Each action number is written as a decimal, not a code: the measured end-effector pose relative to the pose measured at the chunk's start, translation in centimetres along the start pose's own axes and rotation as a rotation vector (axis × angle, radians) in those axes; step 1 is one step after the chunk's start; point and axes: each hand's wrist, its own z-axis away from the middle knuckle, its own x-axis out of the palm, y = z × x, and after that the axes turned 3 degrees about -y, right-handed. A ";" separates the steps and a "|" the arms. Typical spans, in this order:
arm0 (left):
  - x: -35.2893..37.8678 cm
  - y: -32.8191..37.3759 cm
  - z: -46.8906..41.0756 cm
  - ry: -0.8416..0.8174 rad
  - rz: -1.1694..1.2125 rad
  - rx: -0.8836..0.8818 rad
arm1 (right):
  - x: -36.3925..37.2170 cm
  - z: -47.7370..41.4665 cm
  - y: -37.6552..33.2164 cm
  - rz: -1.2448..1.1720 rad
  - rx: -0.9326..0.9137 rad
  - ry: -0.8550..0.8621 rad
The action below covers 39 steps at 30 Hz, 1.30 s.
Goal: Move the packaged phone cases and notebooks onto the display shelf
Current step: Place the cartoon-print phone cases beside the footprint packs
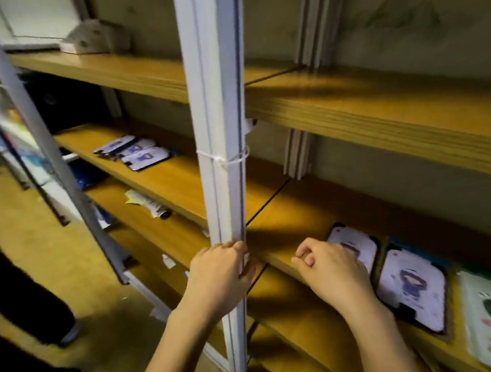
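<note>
Left hand (219, 273) clasped white post (219, 158), my fingers wrapped round it. Right hand (330, 269), right of post, lay over packaged phone case (354, 245) on shelf board (292, 211), fingers curled; grasp not discernible. Second case (414, 287) farther right of post; further cases (139, 155) left of post.

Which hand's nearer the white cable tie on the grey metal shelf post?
Left. The left hand grips the grey post below the white cable tie; right hand sits further right.
</note>
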 end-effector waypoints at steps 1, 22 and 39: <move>-0.3 -0.8 0.6 0.004 -0.009 -0.038 | 0.6 -0.2 -1.1 -0.002 -0.029 -0.013; -8.8 -29.5 6.4 0.075 -0.153 -0.335 | 12.9 -9.5 -29.4 0.037 -0.238 -0.160; -9.2 -45.1 0.0 0.012 0.014 -0.221 | 17.2 -20.5 -38.6 0.037 -0.008 -0.117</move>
